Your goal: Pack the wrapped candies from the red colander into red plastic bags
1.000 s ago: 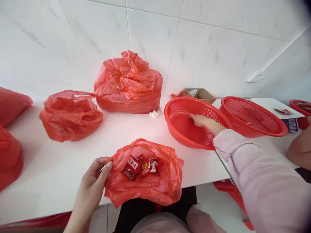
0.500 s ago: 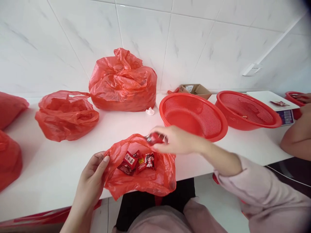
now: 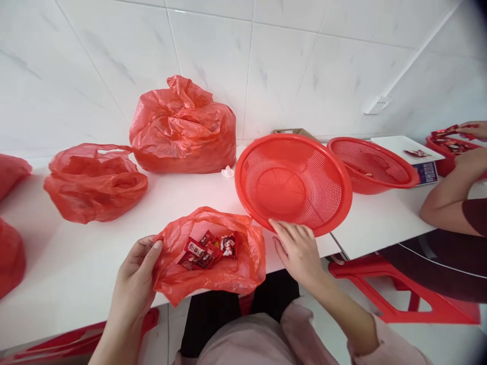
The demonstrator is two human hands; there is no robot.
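My left hand [image 3: 137, 268] is closed on the left edge of a red plastic bag [image 3: 243, 274], thumb outside. The bag's mouth gapes upward at the table's front edge. Inside lie several small red wrapped packets [image 3: 205, 256], one printed with a cartoon couple. To the right, my right hand [image 3: 299, 249] grips the near rim of a red perforated basket [image 3: 281, 192], fingers over the rim and thumb below. That basket is tilted toward me, and nothing shows in it.
Behind stand a large full red bag [image 3: 182, 132] and a smaller open red bag [image 3: 95, 187]. A second red basket [image 3: 375, 162], a scale [image 3: 426, 172] and a co-worker's arm [image 3: 449, 187] are at the right. A red stool [image 3: 403, 289] stands below the table.
My right hand has let go of its red packets into the bag and moved right to the basket rim. The basket has tipped toward me. My left hand keeps its hold.
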